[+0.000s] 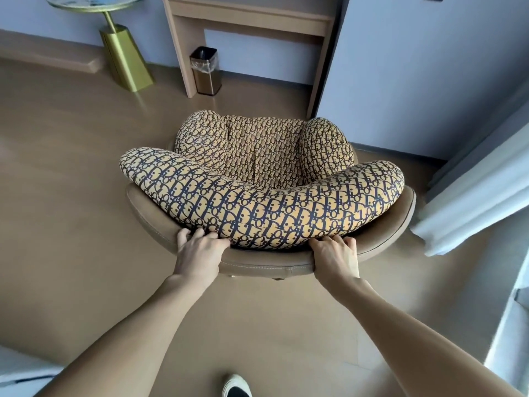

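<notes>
1. Head view: the chair (266, 265) is held at the top rim of its back by both hands. It stands on the floor (71, 167) in mid-room, with its seat turned toward the desk (252, 21).
2. The left hand (200, 250) is curled over the rim left of centre, with its fingertips tucked between the rim and the cushion (257, 207). The right hand (336, 253) is hooked over the rim in the same way, right of centre. Both thumbs are hidden.
3. The step in hand is judged to be the grip taken for shifting the chair. Whether its base is lifted off the floor cannot be told.
4. An even push or pull through both hands is called for next, so that the chair is not swung to one side. The cushion looks loose and is best kept pinned under the fingers.
5. Edges to be minded:
   - The desk leg and the bin (204, 71) lie ahead of the seat front.
   - A wall corner (400, 81) stands near the chair's front right.
   - The curtain (472, 207) hangs just beside the right end of the back.
6. Open room is offered mainly to the left, where bare floor runs as far as the side table (126, 61). Behind the chair, a shoe (236, 386) is seen near its back, so a step backward would be needed before any pull.
</notes>
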{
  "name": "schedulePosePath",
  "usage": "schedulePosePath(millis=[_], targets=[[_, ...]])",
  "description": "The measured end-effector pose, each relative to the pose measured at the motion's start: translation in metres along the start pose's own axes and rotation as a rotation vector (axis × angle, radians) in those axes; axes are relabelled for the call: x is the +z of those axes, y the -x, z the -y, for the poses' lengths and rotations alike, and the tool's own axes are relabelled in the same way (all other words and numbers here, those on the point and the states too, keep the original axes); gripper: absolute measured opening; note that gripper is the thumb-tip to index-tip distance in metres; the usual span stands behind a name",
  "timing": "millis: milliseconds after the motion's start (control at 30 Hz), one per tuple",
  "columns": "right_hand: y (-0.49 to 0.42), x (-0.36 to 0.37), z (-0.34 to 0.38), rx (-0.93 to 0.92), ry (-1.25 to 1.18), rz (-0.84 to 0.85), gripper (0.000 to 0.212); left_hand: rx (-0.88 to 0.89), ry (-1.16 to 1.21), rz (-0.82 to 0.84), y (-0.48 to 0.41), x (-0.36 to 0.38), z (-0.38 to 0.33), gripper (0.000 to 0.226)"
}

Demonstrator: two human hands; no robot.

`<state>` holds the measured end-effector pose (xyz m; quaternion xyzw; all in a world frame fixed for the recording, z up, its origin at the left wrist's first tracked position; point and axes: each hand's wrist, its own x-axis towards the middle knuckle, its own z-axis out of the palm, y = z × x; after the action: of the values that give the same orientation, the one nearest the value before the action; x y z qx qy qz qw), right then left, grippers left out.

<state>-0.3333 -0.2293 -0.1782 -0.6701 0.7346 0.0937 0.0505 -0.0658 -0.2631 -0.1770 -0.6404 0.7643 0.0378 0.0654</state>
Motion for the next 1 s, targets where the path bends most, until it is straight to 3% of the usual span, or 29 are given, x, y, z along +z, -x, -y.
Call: schedulePosePath(millis=[1000], targets=[[-0.484, -0.093, -0.017, -0.053, 0.048, -0.044, 0.028, -0.096, 0.013, -0.034, -0.470, -0.064, 0.018, 0.045]])
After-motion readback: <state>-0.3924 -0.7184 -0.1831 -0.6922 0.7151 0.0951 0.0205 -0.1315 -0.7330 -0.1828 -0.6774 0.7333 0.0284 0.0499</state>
